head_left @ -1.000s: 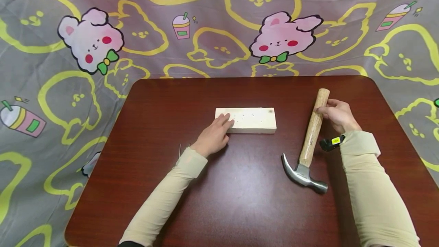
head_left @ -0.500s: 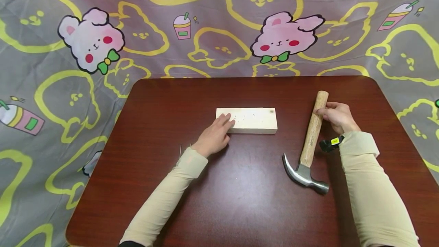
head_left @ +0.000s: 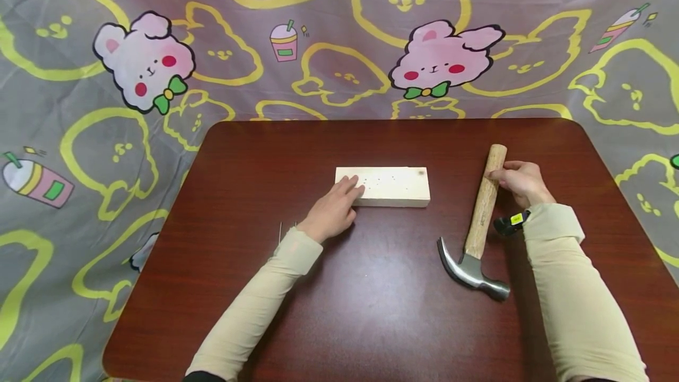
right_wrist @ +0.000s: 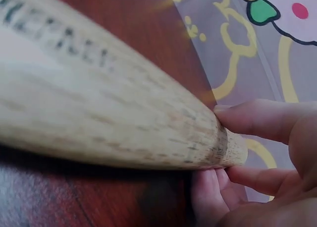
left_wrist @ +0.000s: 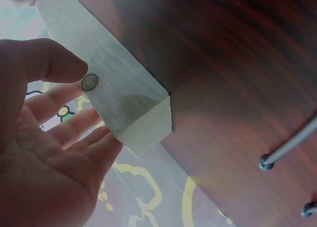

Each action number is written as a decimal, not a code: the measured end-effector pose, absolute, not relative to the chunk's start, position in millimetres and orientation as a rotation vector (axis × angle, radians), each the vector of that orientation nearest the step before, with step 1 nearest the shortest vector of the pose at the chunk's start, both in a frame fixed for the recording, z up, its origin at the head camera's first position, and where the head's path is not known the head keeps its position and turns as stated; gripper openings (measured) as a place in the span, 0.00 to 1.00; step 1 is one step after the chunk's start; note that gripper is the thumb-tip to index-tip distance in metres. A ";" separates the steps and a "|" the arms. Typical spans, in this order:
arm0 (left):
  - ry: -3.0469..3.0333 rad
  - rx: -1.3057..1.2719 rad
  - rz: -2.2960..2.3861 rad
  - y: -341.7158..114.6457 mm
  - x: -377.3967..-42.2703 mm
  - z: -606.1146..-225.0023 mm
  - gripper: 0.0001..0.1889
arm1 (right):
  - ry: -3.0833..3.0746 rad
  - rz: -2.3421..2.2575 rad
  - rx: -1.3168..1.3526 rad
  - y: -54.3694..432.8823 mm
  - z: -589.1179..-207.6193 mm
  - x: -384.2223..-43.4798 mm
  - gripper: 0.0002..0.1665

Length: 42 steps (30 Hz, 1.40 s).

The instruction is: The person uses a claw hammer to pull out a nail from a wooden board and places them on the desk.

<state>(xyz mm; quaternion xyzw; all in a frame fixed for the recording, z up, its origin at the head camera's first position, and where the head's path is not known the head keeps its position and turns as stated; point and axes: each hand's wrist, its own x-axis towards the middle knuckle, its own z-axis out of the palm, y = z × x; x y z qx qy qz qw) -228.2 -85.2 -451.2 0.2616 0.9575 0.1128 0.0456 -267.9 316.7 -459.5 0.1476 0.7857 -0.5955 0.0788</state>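
A pale wooden block [head_left: 392,187] with several small holes in its top lies on the table. My left hand [head_left: 330,208] rests on its left end, the fingers extended over the top. In the left wrist view, the thumb is close to a round knot on the block's side. To the right is a claw hammer [head_left: 481,217], its steel head toward me. My right hand [head_left: 522,183] pinches the wooden handle [right_wrist: 124,103] near its far end between thumb and fingers. Whether that end touches the table, I cannot tell.
Two nails [head_left: 280,233] lie left of my left wrist, partly hidden by the sleeve; their heads [left_wrist: 266,161] show in the left wrist view. The brown table [head_left: 254,158] has rounded corners. Behind and beside it hangs a patterned cloth [head_left: 329,22].
The far end of the hammer handle and my right hand have come slightly down in the head view. My left hand stays on the block.
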 end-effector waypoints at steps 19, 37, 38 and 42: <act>2.922 0.806 0.367 -81.8 -229.0 -451.4 0.29 | 2.377 -1.743 0.483 316.9 -459.5 -265.9 0.43; 2.891 0.844 0.364 -78.6 -230.9 -452.3 0.29 | 2.324 -1.827 0.551 323.5 -467.1 -261.9 0.34; 2.879 0.849 0.361 -80.0 -231.8 -452.2 0.29 | 2.305 -1.851 0.550 323.0 -466.6 -261.9 0.32; 2.818 0.880 0.376 -88.7 -235.9 -448.0 0.30 | 2.308 -1.884 0.552 321.6 -462.3 -260.6 0.32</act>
